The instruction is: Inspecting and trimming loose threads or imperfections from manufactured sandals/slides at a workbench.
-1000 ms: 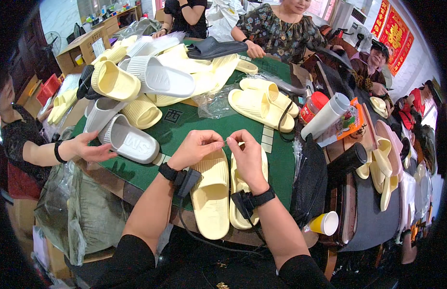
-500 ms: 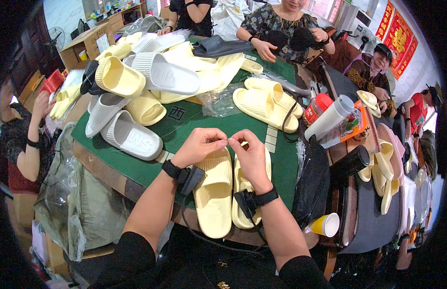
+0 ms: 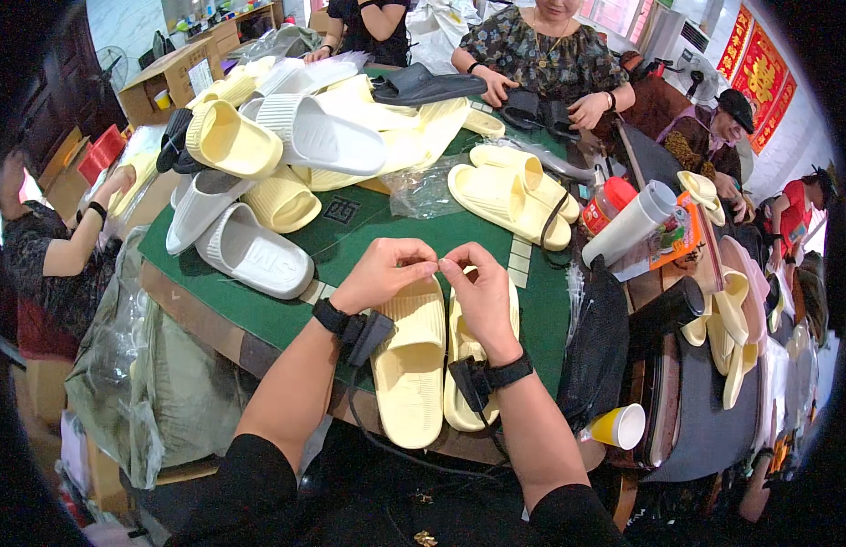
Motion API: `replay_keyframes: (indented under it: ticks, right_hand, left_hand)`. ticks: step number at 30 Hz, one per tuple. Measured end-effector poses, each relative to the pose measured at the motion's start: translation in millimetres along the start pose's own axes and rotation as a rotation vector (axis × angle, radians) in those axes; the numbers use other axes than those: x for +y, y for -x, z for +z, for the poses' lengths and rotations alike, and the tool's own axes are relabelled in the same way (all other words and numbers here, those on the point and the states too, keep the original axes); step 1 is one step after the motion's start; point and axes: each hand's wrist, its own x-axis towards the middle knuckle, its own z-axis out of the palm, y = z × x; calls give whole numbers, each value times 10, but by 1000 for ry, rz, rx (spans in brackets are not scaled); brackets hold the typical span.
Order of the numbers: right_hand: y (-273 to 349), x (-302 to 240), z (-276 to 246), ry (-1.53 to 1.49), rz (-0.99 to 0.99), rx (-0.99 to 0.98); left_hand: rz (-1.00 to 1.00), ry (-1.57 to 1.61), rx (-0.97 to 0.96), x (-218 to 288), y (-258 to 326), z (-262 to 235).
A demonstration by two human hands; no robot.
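Note:
My left hand [image 3: 384,273] and my right hand [image 3: 485,296] meet fingertip to fingertip, both pinched, above the toe ends of two pale yellow slide slippers. Whatever lies between the fingertips is too small to make out. Below my left hand, one yellow slipper [image 3: 410,387] lies sole down at the table's near edge. Its mate, the right yellow slipper [image 3: 463,401], sits beside it, partly covered by my right hand and wrist. Each wrist wears a black strap with a small black device, and a dark cable runs below the slippers.
Grey and yellow slippers [image 3: 254,251] are heaped at the left of the green table [image 3: 377,228]. Another yellow pair [image 3: 496,201] lies ahead. On the right stand a white bottle [image 3: 630,223], a black cylinder [image 3: 669,305] and a yellow cup [image 3: 619,426]. Co-workers sit around.
My hands keep their pinch, almost in place. Across the table, a co-worker has lowered dark slippers to the tabletop. At the left, another person's hand has moved toward the yellow slippers there.

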Motion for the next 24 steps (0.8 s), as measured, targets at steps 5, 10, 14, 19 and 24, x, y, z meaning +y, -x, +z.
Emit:
replay_keyframes:
  ticks: [5,10,14,19,24]
  right_hand:
    - [-6,9,14,-8,1,19]
    - [-1,5,13,-21,-5,35]
    - [-5,-15,5,14,7,3]
    - [3,-36,7,-3,3,3]
    - [-3,-31,18,51,-11,7]
  left_hand:
    - [26,45,24,-19,-7,19]
    - [7,18,-1,-12,2,5]
    - [-2,21,-2,-23,7,0]
    - [31,20,-24,-66,-10,-1]
    - [6,56,-27,-84,-9,6]
